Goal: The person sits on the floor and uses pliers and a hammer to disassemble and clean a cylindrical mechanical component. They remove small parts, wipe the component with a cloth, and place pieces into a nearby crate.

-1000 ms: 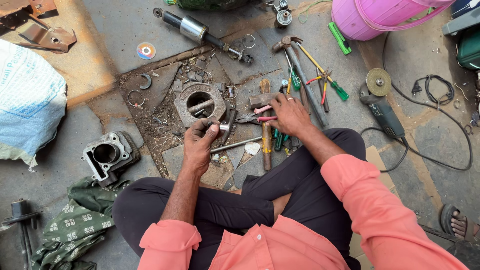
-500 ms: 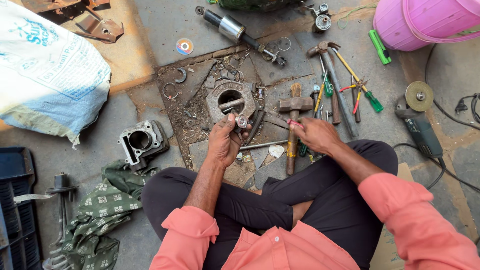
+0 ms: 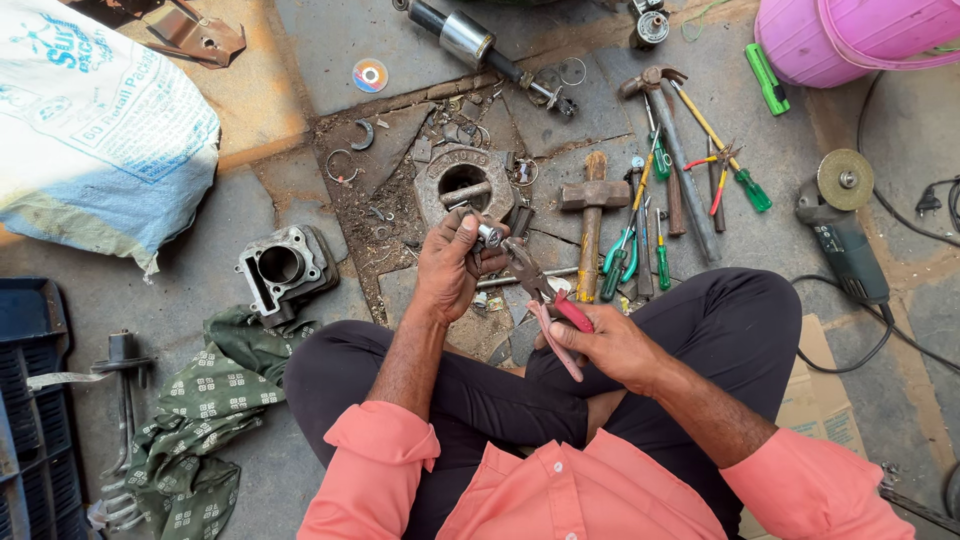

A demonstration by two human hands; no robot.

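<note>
Sitting cross-legged on the stone floor (image 3: 150, 300), the person holds the work close above the lap: the right hand (image 3: 600, 345) has its fingers wrapped shut around the red handles of a pair of pliers (image 3: 545, 305), whose nose points up and left toward a small silvery metal part (image 3: 490, 235). That part sits at the tips of the left hand (image 3: 450, 265), whose fingers are pinched together on it, just in front of a round grey metal block with a centre hole (image 3: 462, 185) lying on the floor among scrap and washers. Whether the pliers' nose already touches the part cannot be told. The likely trouble, as I judge it, is a slip: the part is small and shiny, gripped only by fingertips, so a twist from the pliers could spin it loose into the surrounding debris, or nip the left fingertips lying beside the nose. Farther out, a wooden-handled hammer (image 3: 592, 215) lies right of the block, then screwdrivers with green handles (image 3: 655, 240) and a claw hammer (image 3: 665, 130); an engine cylinder (image 3: 285, 270) sits to the left, an angle grinder (image 3: 840, 225) to the right, and a pink bucket (image 3: 850, 35) at the far edge.
</note>
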